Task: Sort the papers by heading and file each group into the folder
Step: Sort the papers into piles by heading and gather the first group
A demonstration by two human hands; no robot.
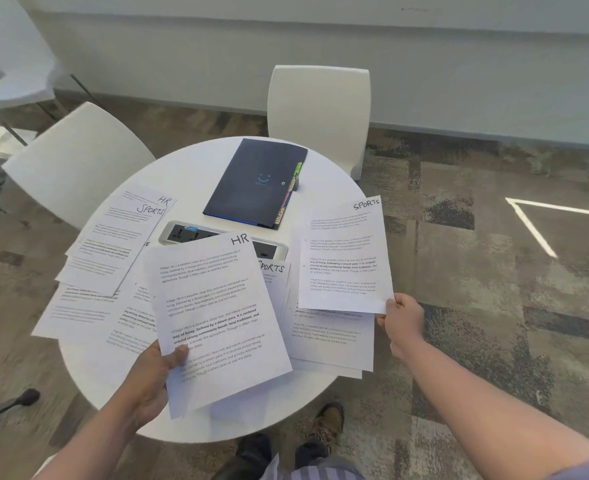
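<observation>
Sorting underway, nothing filed yet. Left hand (154, 375) gripping an HR sheet (213, 317) by its lower edge, thumb on top; right hand (402, 318) pinching a SPORTS sheet (343, 258) by its corner. Beyond both grips, closed dark folder (251, 185); loose papers (95, 258) still mixed left of them. Round white table (189, 168), white chairs (319, 102), patterned carpet (494, 271).

I see a round white desk (196, 420) mid-frame, with a grey socket panel (178, 233) set in its top. Two white chairs stand near it: one (78, 164) at left, one (319, 109) behind. Patterned carpet (476, 289) fills the right; brown shoes (327, 424) show at the bottom.
</observation>
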